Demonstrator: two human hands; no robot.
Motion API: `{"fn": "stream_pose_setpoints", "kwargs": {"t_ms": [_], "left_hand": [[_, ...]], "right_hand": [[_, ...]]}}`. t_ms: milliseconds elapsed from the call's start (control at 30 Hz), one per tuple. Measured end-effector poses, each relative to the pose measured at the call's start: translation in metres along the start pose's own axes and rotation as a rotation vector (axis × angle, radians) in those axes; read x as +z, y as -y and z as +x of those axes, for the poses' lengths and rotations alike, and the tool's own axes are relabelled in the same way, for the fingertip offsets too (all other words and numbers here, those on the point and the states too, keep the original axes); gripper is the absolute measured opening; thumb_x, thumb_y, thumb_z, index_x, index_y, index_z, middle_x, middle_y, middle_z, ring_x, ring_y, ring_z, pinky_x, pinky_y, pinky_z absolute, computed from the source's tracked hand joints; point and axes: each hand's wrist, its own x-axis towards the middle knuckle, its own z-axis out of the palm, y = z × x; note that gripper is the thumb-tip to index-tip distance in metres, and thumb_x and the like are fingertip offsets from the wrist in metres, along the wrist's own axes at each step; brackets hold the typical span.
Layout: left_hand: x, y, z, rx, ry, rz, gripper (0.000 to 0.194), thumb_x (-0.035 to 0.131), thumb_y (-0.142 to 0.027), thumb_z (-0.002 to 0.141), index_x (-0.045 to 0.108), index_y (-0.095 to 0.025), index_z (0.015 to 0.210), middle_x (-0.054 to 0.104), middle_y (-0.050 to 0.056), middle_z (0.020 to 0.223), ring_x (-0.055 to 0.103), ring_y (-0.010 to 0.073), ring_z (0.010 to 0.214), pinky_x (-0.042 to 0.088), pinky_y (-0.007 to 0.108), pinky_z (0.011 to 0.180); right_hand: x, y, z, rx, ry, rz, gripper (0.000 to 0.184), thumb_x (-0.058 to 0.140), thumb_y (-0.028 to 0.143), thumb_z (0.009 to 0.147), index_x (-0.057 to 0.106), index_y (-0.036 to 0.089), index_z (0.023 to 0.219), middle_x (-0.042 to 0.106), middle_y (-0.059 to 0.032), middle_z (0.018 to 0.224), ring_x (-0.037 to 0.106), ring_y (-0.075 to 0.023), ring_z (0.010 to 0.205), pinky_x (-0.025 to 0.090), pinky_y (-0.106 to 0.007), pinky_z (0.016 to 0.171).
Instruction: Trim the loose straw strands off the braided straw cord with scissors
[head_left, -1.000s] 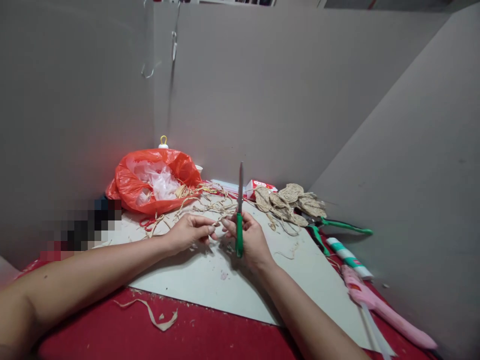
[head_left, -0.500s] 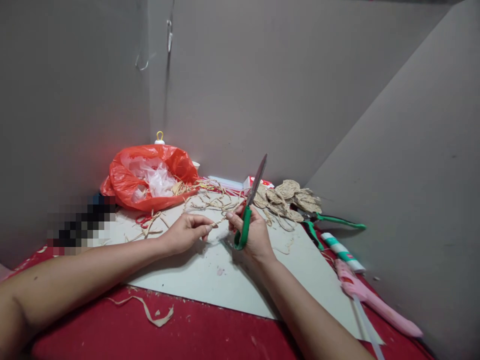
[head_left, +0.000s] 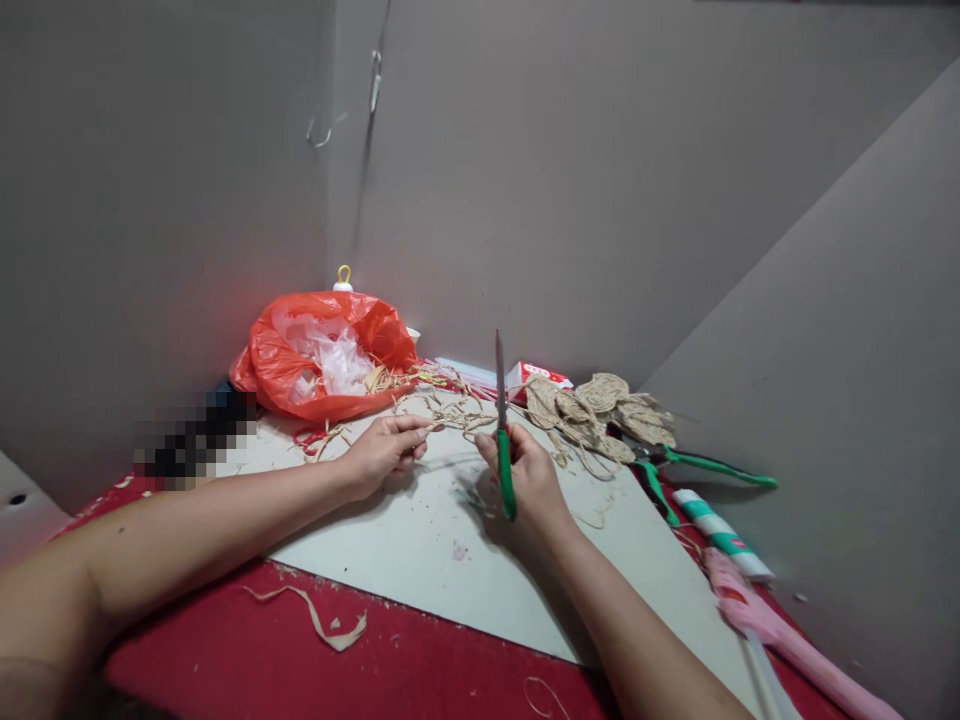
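Note:
Green-handled scissors (head_left: pixel 504 460) rest in my right hand (head_left: pixel 531 475), their blades pointing up and away from me. The fingers of that hand are closed around the handle. To the left, my left hand (head_left: pixel 382 455) pinches the end of a thin tan raffia cord (head_left: pixel 442 424). A gap of bare board separates the two hands. Behind them lie tangled tan strands (head_left: pixel 457 400) on the white board (head_left: pixel 390 560). Flat, coiled woven raffia pieces (head_left: pixel 592 410) are heaped just beyond my right hand.
An orange plastic bag (head_left: pixel 330 405) with white plastic inside stands back left. At the right lie green-handled pliers (head_left: pixel 712 466), a green-and-white roll (head_left: pixel 720 535) and a pink glue gun (head_left: pixel 780 635). A loose raffia strip (head_left: pixel 330 630) lies on the red cloth (head_left: pixel 247 660). Grey walls enclose the table.
My hands have moved apart, and the scissors have turned more upright. The cord now runs from my left fingers toward the tangle. The whole view has shifted slightly.

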Motion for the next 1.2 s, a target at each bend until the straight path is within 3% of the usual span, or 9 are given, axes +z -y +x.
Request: {"fn": "stream_pose_setpoints", "kwargs": {"t_ms": [300, 433, 633, 767, 967, 1200], "left_hand": [[-0.005, 0.0, 0.004, 0.032, -0.01, -0.071, 0.021, 0.061, -0.02, 0.078, 0.061, -0.013, 0.098, 0.047, -0.005, 0.058, 0.025, 0.0011, 0.038, 0.011, 0.018, 0.039], [-0.007, 0.0, 0.007, 0.017, -0.004, -0.108, 0.024, 0.059, -0.013, 0.076, 0.06, -0.012, 0.1, 0.057, 0.0, 0.071, 0.039, 0.0024, 0.044, 0.025, 0.016, 0.04], [-0.006, 0.002, 0.007, 0.069, 0.023, -0.089, 0.022, 0.064, -0.012, 0.074, 0.059, -0.01, 0.095, 0.068, 0.009, 0.086, 0.051, 0.0038, 0.052, 0.039, 0.018, 0.05], [-0.007, 0.003, 0.008, 0.07, -0.016, -0.063, 0.012, 0.062, -0.012, 0.075, 0.055, -0.011, 0.085, 0.07, 0.01, 0.081, 0.056, 0.0055, 0.052, 0.04, 0.018, 0.052], [-0.012, 0.008, 0.012, 0.057, -0.062, -0.031, 0.02, 0.063, -0.014, 0.075, 0.058, -0.011, 0.094, 0.07, 0.009, 0.074, 0.05, 0.005, 0.046, 0.036, 0.017, 0.047], [-0.013, 0.006, 0.014, 0.126, 0.028, -0.041, 0.012, 0.064, -0.02, 0.074, 0.065, -0.009, 0.08, 0.068, 0.008, 0.082, 0.044, 0.0033, 0.051, 0.032, 0.016, 0.049]], "right_hand": [[-0.001, -0.013, -0.001, -0.062, 0.116, -0.44, 0.033, 0.045, 0.057, 0.081, 0.042, 0.024, 0.084, 0.053, 0.0032, 0.066, 0.049, -0.0157, 0.058, 0.035, -0.026, 0.058], [0.006, -0.015, -0.005, -0.115, 0.124, -0.5, 0.03, 0.044, 0.054, 0.082, 0.043, 0.024, 0.082, 0.053, 0.0027, 0.064, 0.05, -0.0158, 0.057, 0.034, -0.026, 0.057], [0.007, -0.017, -0.008, -0.196, 0.165, -0.672, 0.026, 0.049, 0.046, 0.081, 0.05, 0.023, 0.094, 0.06, 0.0003, 0.07, 0.056, -0.0178, 0.061, 0.031, -0.026, 0.055], [0.001, -0.023, -0.004, -0.2, 0.152, -0.755, 0.027, 0.05, 0.044, 0.081, 0.051, 0.023, 0.099, 0.062, -0.0001, 0.073, 0.058, -0.0179, 0.064, 0.03, -0.026, 0.055], [-0.007, -0.025, 0.0, -0.212, 0.142, -0.833, 0.03, 0.049, 0.045, 0.081, 0.052, 0.022, 0.102, 0.064, -0.0017, 0.076, 0.058, -0.0179, 0.064, 0.03, -0.026, 0.055], [-0.008, -0.025, 0.0, -0.321, 0.125, -0.947, 0.033, 0.048, 0.05, 0.082, 0.053, 0.021, 0.094, 0.066, -0.005, 0.08, 0.059, -0.0201, 0.067, 0.029, -0.029, 0.057]]}}
